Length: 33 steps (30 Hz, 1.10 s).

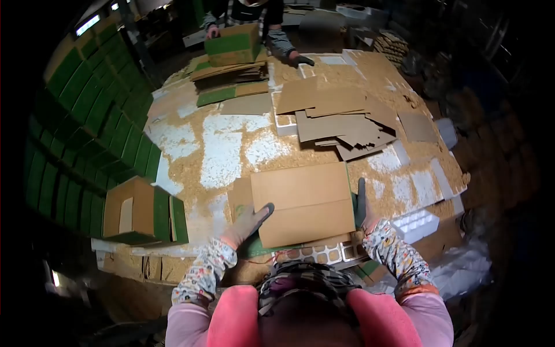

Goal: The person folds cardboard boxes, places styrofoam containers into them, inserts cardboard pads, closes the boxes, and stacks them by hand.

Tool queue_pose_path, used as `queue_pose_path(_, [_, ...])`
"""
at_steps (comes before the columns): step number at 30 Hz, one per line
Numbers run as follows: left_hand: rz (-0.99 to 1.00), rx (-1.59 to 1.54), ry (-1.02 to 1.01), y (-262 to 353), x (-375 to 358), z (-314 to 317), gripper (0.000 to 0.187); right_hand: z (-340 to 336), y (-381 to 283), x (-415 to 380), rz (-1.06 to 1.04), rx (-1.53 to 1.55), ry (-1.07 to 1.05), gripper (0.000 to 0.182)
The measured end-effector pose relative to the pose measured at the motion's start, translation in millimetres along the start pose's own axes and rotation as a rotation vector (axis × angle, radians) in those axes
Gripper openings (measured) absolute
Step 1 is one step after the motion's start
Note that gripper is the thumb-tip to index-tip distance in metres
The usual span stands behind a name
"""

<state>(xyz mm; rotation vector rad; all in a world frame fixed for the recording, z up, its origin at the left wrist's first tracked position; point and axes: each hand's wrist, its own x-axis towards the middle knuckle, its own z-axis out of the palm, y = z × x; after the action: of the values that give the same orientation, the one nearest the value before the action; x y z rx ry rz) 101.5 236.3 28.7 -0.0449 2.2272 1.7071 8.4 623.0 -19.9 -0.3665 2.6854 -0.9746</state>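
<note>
A closed brown cardboard box, its middle seam showing on top and a green strip at its right edge, sits in front of me at the near side of the table. My left hand, in a dark-fingered glove, grips the box's left side with the thumb along the top edge. Against the opposite side presses my right hand, thumb pointing up; its other fingers are mostly hidden. Beneath the box's near edge, a white grid tray partly shows.
Sawdust covers much of the table. Loose cardboard sheets lie beyond my box. Green boxes are stacked at left, near an open box. Opposite, a co-worker touches a green-and-brown box on flattened cardboard.
</note>
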Motion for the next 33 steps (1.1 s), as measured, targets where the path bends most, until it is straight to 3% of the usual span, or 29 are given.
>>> queue_pose_path(1, [0.289, 0.247, 0.093, 16, -6, 3, 0.063, -9, -6, 4, 0.042, 0.048, 0.009, 0.075])
queue_pose_path(2, [0.435, 0.517, 0.163, 4, -8, 8, 0.065, -11, -11, 11, 0.079, 0.084, 0.009, 0.074])
queue_pose_path(5, [0.549, 1.158, 0.065, -67, -32, -16, 0.062, 15, -22, 40, 0.207, 0.099, -0.033, 0.073])
queue_pose_path(7, [0.291, 0.909, 0.326, -69, -28, -32, 0.06, 34, -44, 59, 0.237, 0.166, -0.015, 0.072])
queue_pose_path(9, [0.235, 0.043, 0.605, -19, 1, -34, 0.052, 29, -73, 68, 0.214, 0.474, -0.023, 0.072])
queue_pose_path(10, [0.318, -0.096, 0.607, 12, 19, -32, 0.053, 27, -80, 74, 0.244, 0.415, -0.064, 0.072])
queue_pose_path(11, [0.266, -0.11, 0.613, 32, 39, -27, 0.056, 33, -76, 81, 0.156, 0.504, -0.043, 0.068])
queue_pose_path(13, [0.198, 0.662, 0.464, 17, 80, -38, 0.057, 39, -70, 72, -0.032, 0.608, 0.053, 0.06])
queue_pose_path(15, [-0.086, 0.821, 0.449, 12, 94, -47, 0.055, 31, -52, 51, -0.183, 0.58, 0.208, 0.056])
queue_pose_path(16, [0.069, 0.981, 0.513, -42, 99, -75, 0.041, 25, -18, 48, -0.194, 0.518, 0.324, 0.057])
queue_pose_path(17, [-0.055, 0.769, 0.379, 1, 90, -57, 0.03, 18, 23, 49, -0.142, 0.436, 0.481, 0.059])
queue_pose_path(18, [-0.045, 0.877, 0.446, -2, 83, -48, 0.026, 10, 73, 53, -0.046, 0.326, 0.662, 0.06])
queue_pose_path(20, [0.014, 0.928, 0.546, 4, 75, -27, 0.027, -29, 181, 48, 0.235, 0.092, 1.019, 0.065])
queue_pose_path(21, [-0.047, 0.9, 0.527, 10, 75, -18, 0.028, -74, 208, 23, 0.457, -0.043, 1.029, 0.069])
queue_pose_path(22, [-0.077, 0.945, 0.528, 10, 74, -17, 0.032, -100, 237, 11, 0.691, 0.185, 1.179, 0.073])
queue_pose_path(23, [-0.101, 0.984, 0.541, 8, 74, -16, 0.036, -117, 287, 3, 0.703, 0.282, 1.389, 0.076])
queue_pose_path(24, [-0.119, 1.078, 0.548, -2, 74, -21, 0.041, -137, 335, -11, 0.924, 0.171, 1.466, 0.08])
queue_pose_path(25, [-0.14, 1.175, 0.55, -10, 72, -30, 0.046, -163, 360, -25, 0.883, 0.165, 1.594, 0.085])
queue_pose_path(26, [-0.212, 1.15, 0.502, -9, 72, -35, 0.056, -184, 390, -44, 0.91, 0.27, 1.585, 0.085])
queue_pose_path(28, [-0.163, 1.321, 0.525, -25, 70, -46, 0.059, -227, 455, -84, 0.944, 0.48, 1.564, 0.084])
queue_pose_path(31, [-0.258, 1.342, 0.459, -13, 81, -39, 0.062, -247, 577, -83, 0.876, 0.998, 1.526, 0.064])
queue_pose_path(33, [-0.274, 1.34, 0.489, -4, 81, -34, 0.059, -228, 598, -64, 0.685, 1.236, 1.515, 0.052])
